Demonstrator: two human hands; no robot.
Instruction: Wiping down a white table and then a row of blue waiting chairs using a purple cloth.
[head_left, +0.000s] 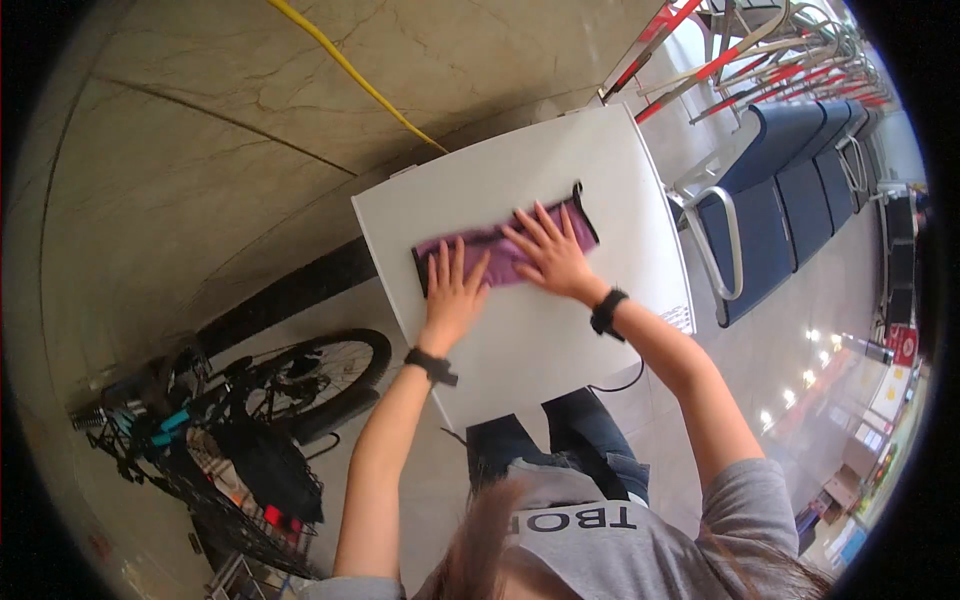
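Observation:
A flat purple fabric piece (510, 272) with black edging lies on a white table (560, 370). It is long and narrow, slanting up to the right, with a small black loop at its upper right corner. I cannot tell if it is a pouch or a folded bag. My left hand (455, 292) rests on its left end, fingers spread. On the right half of the fabric lies my right hand (556, 257), palm down with fingers apart. Neither hand grips it; both cover parts of it. Each wrist wears a black band.
A bicycle (300, 385) leans at the left, near the table. Blue linked seats (750, 240) with metal armrests stand to the right. Red and silver metal frames (720, 60) are at the far right. A yellow cable (350, 70) runs down behind the table.

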